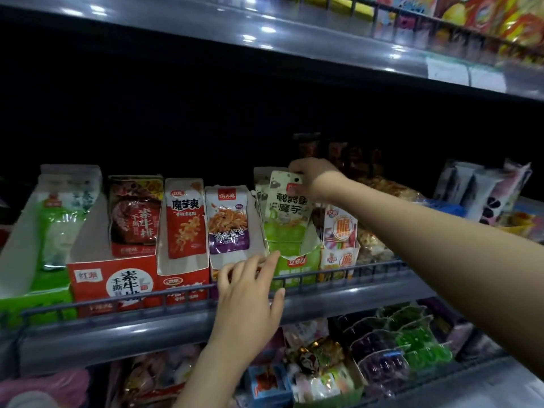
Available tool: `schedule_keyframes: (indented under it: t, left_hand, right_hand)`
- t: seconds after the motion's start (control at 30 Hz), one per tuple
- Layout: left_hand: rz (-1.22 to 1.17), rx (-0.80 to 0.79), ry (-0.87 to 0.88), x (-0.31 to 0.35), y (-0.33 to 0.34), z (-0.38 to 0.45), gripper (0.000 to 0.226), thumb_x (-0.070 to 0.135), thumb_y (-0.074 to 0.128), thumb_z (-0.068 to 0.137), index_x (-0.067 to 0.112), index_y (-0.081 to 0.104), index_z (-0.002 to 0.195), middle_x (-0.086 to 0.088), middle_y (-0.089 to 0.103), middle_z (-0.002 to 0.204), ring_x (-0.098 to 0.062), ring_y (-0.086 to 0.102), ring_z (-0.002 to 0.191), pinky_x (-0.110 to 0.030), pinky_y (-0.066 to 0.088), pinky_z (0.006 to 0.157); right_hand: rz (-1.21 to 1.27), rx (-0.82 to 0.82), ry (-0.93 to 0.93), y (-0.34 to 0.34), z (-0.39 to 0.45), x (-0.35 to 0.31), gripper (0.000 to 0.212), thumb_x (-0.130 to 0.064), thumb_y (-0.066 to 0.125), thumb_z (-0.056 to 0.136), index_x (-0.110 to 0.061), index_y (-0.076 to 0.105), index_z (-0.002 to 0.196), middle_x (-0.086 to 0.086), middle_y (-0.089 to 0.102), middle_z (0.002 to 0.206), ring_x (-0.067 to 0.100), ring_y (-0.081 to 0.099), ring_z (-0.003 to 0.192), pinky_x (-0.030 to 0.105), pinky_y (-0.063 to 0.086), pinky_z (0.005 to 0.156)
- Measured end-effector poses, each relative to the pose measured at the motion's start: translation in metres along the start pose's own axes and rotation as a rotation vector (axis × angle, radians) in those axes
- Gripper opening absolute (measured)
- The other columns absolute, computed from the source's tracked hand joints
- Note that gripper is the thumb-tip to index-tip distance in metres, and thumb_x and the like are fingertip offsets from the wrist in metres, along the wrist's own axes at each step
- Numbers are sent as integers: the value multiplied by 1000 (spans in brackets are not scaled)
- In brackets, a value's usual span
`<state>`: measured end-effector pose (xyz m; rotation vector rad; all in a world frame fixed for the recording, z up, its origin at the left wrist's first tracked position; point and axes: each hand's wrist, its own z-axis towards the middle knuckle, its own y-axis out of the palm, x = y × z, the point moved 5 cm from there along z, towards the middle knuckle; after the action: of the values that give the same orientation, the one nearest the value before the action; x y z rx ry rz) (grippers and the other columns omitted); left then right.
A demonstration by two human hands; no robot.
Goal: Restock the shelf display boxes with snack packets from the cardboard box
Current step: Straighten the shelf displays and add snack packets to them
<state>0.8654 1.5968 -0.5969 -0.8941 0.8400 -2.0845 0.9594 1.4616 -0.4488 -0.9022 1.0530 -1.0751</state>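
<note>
My right hand [313, 176] pinches the top of a green-and-white snack packet [287, 201] that stands in the green display box [297, 265] on the middle shelf. My left hand [250, 293] reaches up with straight fingers; its fingertips touch the front of the display boxes at the shelf's wire rail [176, 294], by the green box's left corner. To the left stand a purple-and-white packet box [228, 228], a red konjac packet box [184, 219] and a red box of dark packets [117, 278]. The cardboard box is out of view.
A large green-and-white display box [44, 231] sits at the shelf's far left. An orange-and-white box [341, 240] and loose snack bags lie right of the green box. The shelf above [265, 39] overhangs. The lower shelf [382, 348] holds mixed snack and jelly packs.
</note>
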Motion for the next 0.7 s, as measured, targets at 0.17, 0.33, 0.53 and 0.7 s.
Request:
schedule_keyframes:
  t: [0.17, 0.33, 0.53, 0.7]
  left_hand:
    - [30, 11, 39, -3, 2, -2, 63, 42, 44, 94, 34, 15, 149, 10, 41, 134, -10, 33, 125, -28, 4, 106]
    - [84, 13, 74, -7, 9, 0, 66, 37, 59, 85, 28, 32, 145, 6, 52, 125, -14, 48, 115, -30, 14, 101]
    - [105, 67, 112, -7, 12, -1, 72, 34, 69, 76, 22, 40, 140, 3, 57, 122, -16, 52, 108, -33, 21, 98]
    - [76, -12, 74, -7, 13, -4, 71, 32, 60, 85, 26, 25, 147, 1, 45, 138, -17, 42, 127, -39, 12, 115]
  right_hand:
    - [-241, -10, -65, 19, 16, -4, 49, -31, 61, 89, -23, 47, 136, 6, 50, 137, 29, 42, 127, 35, 32, 103]
    - [-360, 108, -127, 36, 24, -6, 46, -33, 61, 88, -26, 50, 131, 8, 50, 130, 29, 40, 122, 35, 31, 98]
    - [-270, 181, -126, 41, 23, 0, 51, -26, 66, 85, -23, 49, 133, 5, 52, 132, 25, 39, 126, 32, 35, 97]
    - [-291, 163, -77, 41, 18, 5, 54, -27, 63, 88, -27, 43, 138, 2, 45, 140, 21, 35, 132, 33, 40, 96]
